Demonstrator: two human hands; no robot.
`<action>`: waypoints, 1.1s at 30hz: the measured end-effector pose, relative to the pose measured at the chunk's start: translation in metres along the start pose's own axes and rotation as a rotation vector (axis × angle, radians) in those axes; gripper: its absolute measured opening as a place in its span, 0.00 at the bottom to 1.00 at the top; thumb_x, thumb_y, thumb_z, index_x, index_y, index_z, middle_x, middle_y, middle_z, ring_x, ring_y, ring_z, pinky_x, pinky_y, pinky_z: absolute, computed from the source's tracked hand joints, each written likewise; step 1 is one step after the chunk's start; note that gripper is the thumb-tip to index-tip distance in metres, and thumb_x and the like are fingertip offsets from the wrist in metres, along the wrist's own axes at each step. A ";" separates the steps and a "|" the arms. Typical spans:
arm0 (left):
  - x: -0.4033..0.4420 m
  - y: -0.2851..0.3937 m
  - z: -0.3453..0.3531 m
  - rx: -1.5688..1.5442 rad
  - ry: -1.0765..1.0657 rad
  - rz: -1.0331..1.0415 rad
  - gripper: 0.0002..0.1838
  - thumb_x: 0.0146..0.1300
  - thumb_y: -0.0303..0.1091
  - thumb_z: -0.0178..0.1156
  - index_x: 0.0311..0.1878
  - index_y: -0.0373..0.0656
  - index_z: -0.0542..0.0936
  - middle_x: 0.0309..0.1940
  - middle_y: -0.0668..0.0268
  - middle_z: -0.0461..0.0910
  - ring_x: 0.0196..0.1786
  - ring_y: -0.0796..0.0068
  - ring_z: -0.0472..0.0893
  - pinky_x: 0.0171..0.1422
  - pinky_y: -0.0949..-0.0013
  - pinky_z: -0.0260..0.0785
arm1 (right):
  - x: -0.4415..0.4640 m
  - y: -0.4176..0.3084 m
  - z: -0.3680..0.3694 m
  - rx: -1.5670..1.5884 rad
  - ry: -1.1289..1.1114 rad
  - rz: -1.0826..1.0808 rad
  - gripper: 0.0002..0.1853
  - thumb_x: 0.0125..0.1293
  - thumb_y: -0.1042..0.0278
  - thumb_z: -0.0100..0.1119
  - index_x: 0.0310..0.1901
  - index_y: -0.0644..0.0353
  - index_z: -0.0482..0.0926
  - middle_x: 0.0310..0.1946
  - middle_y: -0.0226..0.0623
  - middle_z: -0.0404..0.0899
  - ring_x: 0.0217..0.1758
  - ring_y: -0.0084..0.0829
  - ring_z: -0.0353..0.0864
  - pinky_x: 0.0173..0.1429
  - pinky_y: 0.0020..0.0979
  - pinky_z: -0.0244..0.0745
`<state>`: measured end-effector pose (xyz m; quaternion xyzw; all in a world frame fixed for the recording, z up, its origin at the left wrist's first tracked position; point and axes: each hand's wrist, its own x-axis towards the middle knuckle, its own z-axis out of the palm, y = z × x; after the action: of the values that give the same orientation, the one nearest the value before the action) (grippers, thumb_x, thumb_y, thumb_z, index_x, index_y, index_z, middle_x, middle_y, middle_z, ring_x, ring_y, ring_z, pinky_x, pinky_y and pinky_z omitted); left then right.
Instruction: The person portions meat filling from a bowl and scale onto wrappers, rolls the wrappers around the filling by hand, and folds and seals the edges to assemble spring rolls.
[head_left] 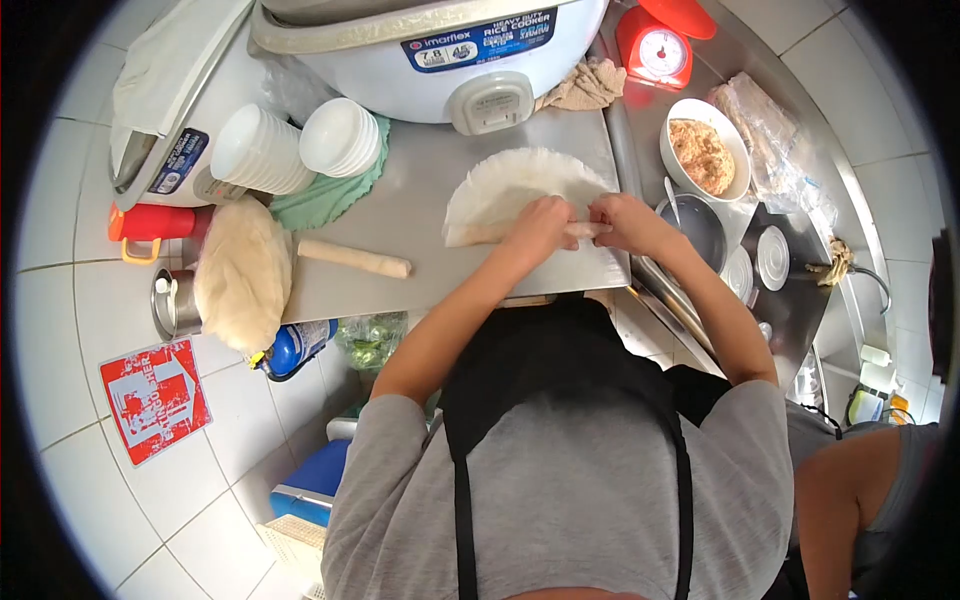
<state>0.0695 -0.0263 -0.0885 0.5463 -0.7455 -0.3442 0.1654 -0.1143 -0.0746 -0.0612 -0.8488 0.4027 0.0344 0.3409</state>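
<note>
A round, thin, pale wrapper [500, 190] lies on the steel counter, its near edge turned up into a partial roll. My left hand [545, 228] is closed on that near edge, fingers curled over it. Just to its right, my right hand [628, 222] pinches the right end of the same roll. Whatever is inside the roll is mostly hidden by my fingers. A finished-looking rolled wrapper [355, 258] rests on the counter to the left. Beyond it, a stack of flat wrappers [242, 270] hangs over the counter's left edge.
A white bowl of orange-pink minced filling [702, 155] stands at right, near a pan with a spoon [695, 235] and a red scale [660, 52]. Stacked white bowls [340, 140] sit on a green cloth before a large rice cooker [430, 70]. Another person [850, 490] is at lower right.
</note>
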 end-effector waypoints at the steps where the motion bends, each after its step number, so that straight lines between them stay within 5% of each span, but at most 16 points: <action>1: 0.000 0.000 0.000 -0.008 0.006 -0.003 0.18 0.40 0.33 0.74 0.36 0.38 0.81 0.35 0.52 0.80 0.43 0.53 0.79 0.48 0.57 0.70 | -0.001 -0.001 -0.002 -0.062 0.008 -0.043 0.14 0.41 0.72 0.70 0.32 0.64 0.78 0.32 0.45 0.80 0.40 0.46 0.79 0.44 0.41 0.73; 8: -0.001 0.001 -0.005 -0.044 -0.026 0.016 0.19 0.40 0.34 0.74 0.36 0.37 0.81 0.35 0.52 0.80 0.43 0.54 0.79 0.47 0.57 0.70 | 0.001 -0.010 0.007 -0.048 0.026 -0.085 0.14 0.41 0.71 0.71 0.31 0.64 0.79 0.34 0.44 0.79 0.42 0.46 0.79 0.46 0.42 0.73; 11: -0.007 0.007 -0.030 -0.014 -0.128 -0.135 0.21 0.39 0.36 0.74 0.36 0.35 0.81 0.34 0.51 0.80 0.42 0.54 0.79 0.46 0.58 0.70 | 0.004 -0.009 0.011 -0.094 0.096 -0.172 0.14 0.41 0.71 0.71 0.31 0.64 0.79 0.33 0.44 0.78 0.42 0.46 0.78 0.47 0.41 0.73; 33: -0.034 -0.019 -0.029 0.013 -0.029 -0.037 0.21 0.39 0.31 0.73 0.38 0.35 0.80 0.37 0.53 0.79 0.46 0.53 0.78 0.50 0.59 0.69 | 0.012 -0.035 0.033 -0.073 0.164 -0.209 0.13 0.42 0.70 0.71 0.32 0.62 0.81 0.34 0.43 0.77 0.43 0.45 0.78 0.46 0.42 0.73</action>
<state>0.1127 -0.0071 -0.0762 0.5560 -0.7399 -0.3500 0.1447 -0.0740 -0.0475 -0.0710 -0.8979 0.3370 -0.0562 0.2776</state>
